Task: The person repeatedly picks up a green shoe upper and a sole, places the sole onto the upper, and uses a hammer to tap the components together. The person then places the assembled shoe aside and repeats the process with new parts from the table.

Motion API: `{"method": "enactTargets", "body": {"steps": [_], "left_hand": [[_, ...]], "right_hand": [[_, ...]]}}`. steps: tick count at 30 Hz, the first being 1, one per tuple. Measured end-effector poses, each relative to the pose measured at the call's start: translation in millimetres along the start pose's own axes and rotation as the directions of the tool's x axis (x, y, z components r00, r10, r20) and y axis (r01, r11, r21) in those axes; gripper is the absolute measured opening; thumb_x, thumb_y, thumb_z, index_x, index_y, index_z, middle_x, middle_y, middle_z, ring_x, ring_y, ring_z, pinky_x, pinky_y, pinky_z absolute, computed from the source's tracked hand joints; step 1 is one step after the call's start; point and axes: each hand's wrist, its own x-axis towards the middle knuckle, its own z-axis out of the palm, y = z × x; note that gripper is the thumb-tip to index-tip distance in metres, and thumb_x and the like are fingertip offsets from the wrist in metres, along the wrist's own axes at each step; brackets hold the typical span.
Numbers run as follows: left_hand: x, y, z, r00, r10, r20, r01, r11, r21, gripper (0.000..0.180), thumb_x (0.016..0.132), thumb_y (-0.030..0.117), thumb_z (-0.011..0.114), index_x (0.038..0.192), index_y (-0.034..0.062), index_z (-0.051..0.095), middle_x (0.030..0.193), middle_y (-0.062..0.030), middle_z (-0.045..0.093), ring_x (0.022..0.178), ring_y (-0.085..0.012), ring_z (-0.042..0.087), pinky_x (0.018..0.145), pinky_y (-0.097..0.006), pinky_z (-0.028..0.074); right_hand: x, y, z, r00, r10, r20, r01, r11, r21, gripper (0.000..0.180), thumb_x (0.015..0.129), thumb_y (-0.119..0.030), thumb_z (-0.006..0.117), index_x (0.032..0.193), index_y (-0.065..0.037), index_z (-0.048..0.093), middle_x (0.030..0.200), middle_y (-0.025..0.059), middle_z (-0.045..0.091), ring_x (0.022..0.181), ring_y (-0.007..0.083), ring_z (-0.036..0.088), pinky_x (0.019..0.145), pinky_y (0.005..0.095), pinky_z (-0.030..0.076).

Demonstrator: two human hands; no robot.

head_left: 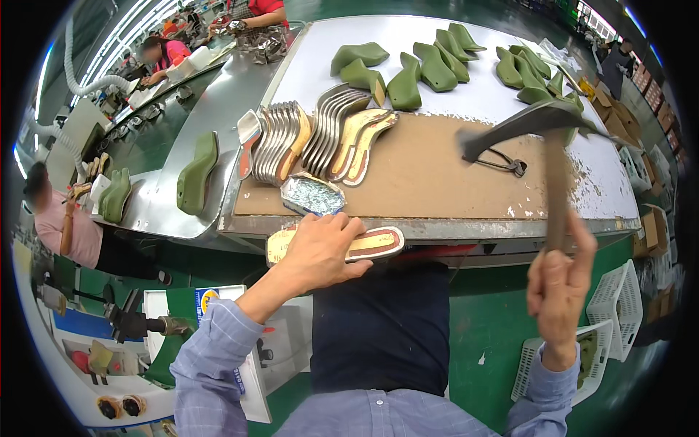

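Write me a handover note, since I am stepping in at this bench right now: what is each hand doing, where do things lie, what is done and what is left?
Left hand: pressing down on an insole board at the bench's near edge.
Right hand: gripping a hammer, raised and blurred above the bench.
On the brown mat: a tray of tacks, pincers, fanned stacks of insole boards.
Behind: green shoe lasts in a loose row.
Done: cannot tell whether any tack is driven in.
Left: apparently the held piece, then the stacks.
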Motion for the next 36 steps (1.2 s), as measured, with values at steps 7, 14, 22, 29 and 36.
{"method": "enactTargets", "body": {"steps": [7, 14, 22, 29, 36], "left_hand": [[-0.5, -2.5, 7.4, 0.993, 0.072, -0.092, -0.07, 0.997, 0.021, 0.052, 0.078, 0.048, 0.079, 0.107, 0.0086, 0.061, 0.093, -0.0087, 0.061, 0.085, -0.027, 0.063, 0.075, -0.04, 0.045], [-3.2, -3.7, 2.9, 1.0, 0.015, -0.022, -0.015, 1.0, 0.006, 0.053, 0.08, 0.049, 0.079, 0.108, 0.0087, 0.06, 0.096, -0.01, 0.062, 0.092, -0.0285, 0.064, 0.079, -0.042, 0.047], [3.7, 0.2, 5.4, 1.0, 0.0, -0.027, 0.0, 1.0, -0.005, 0.053, 0.079, 0.048, 0.079, 0.109, 0.0076, 0.061, 0.097, -0.0109, 0.063, 0.094, -0.0305, 0.065, 0.08, -0.044, 0.049], [-0.7, -1.0, 9.1, 0.999, -0.016, 0.033, 0.015, 1.0, 0.015, 0.055, 0.073, 0.041, 0.081, 0.11, 0.0058, 0.06, 0.095, -0.0133, 0.068, 0.088, -0.0324, 0.068, 0.076, -0.045, 0.052], [1.9, -2.6, -79.9, 0.983, -0.183, 0.03, 0.185, 0.971, -0.154, 0.071, 0.069, 0.034, 0.079, 0.123, -0.0021, 0.053, 0.086, -0.0168, 0.07, 0.08, -0.0366, 0.071, 0.077, -0.047, 0.057]], "right_hand": [[3.8, 8.5, 30.2, 0.918, 0.02, 0.395, 0.124, 0.934, -0.334, 0.045, 0.098, -0.005, 0.062, 0.142, -0.006, 0.052, 0.118, 0.0231, 0.068, 0.098, 0.0409, 0.068, 0.084, 0.0388, 0.055], [4.8, -5.5, -6.6, 0.919, -0.394, -0.034, 0.386, 0.912, -0.137, 0.045, 0.098, -0.007, 0.063, 0.142, -0.004, 0.052, 0.106, 0.0173, 0.07, 0.087, 0.0283, 0.069, 0.07, 0.0329, 0.053], [5.9, 37.4, 46.2, 0.918, -0.288, 0.273, 0.396, 0.721, -0.569, 0.054, 0.086, -0.005, 0.075, 0.137, -0.017, 0.061, 0.073, 0.0116, 0.058, 0.063, 0.0335, 0.062, 0.056, 0.0424, 0.051], [34.5, 72.2, 43.5, 0.92, -0.366, 0.141, 0.344, 0.58, -0.738, 0.05, 0.091, -0.008, 0.069, 0.138, -0.021, 0.06, 0.082, 0.0112, 0.063, 0.068, 0.0306, 0.064, 0.06, 0.0422, 0.052], [63.2, 216.7, 39.1, 0.95, -0.259, 0.173, 0.253, 0.317, -0.914, 0.043, 0.096, -0.013, 0.06, 0.138, -0.017, 0.06, 0.113, 0.0084, 0.066, 0.11, 0.03, 0.059, 0.092, 0.0465, 0.046]]}}
